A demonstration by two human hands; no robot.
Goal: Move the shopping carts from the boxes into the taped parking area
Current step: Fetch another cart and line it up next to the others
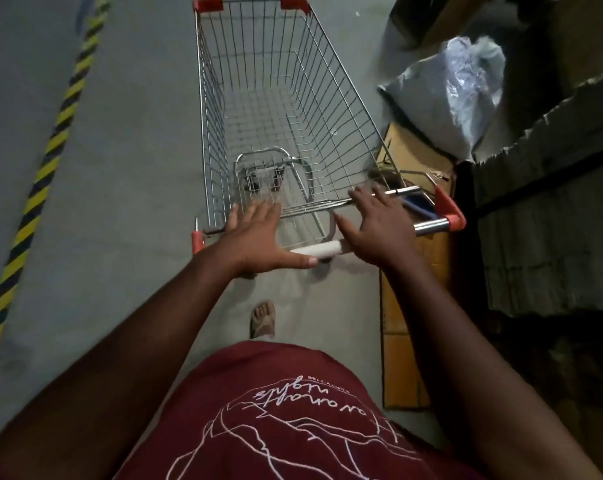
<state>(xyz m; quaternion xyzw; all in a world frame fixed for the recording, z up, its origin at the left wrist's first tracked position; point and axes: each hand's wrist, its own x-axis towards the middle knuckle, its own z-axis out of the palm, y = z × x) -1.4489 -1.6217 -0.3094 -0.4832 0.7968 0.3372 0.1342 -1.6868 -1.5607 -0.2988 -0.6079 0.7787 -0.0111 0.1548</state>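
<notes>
A wire shopping cart [275, 98] with red corner caps stands on the grey floor straight ahead of me, its basket empty. Its push handle [322, 249] is white in the middle with chrome and red ends. My left hand [258, 237] lies flat over the left part of the handle, fingers spread and stretched forward, thumb along the white bar. My right hand [372, 223] rests palm-down on the right part of the handle, fingers extended over the basket's rear edge. Neither hand is curled around the bar. A strip of yellow-and-black tape [40, 181] runs along the floor at the left.
Flattened cardboard [410, 306] lies on the floor right of the cart. A plastic bag [466, 91] and stacked corrugated boxes [549, 220] crowd the right side. My sandalled foot [263, 318] is behind the cart. Grey floor stretches between cart and tape.
</notes>
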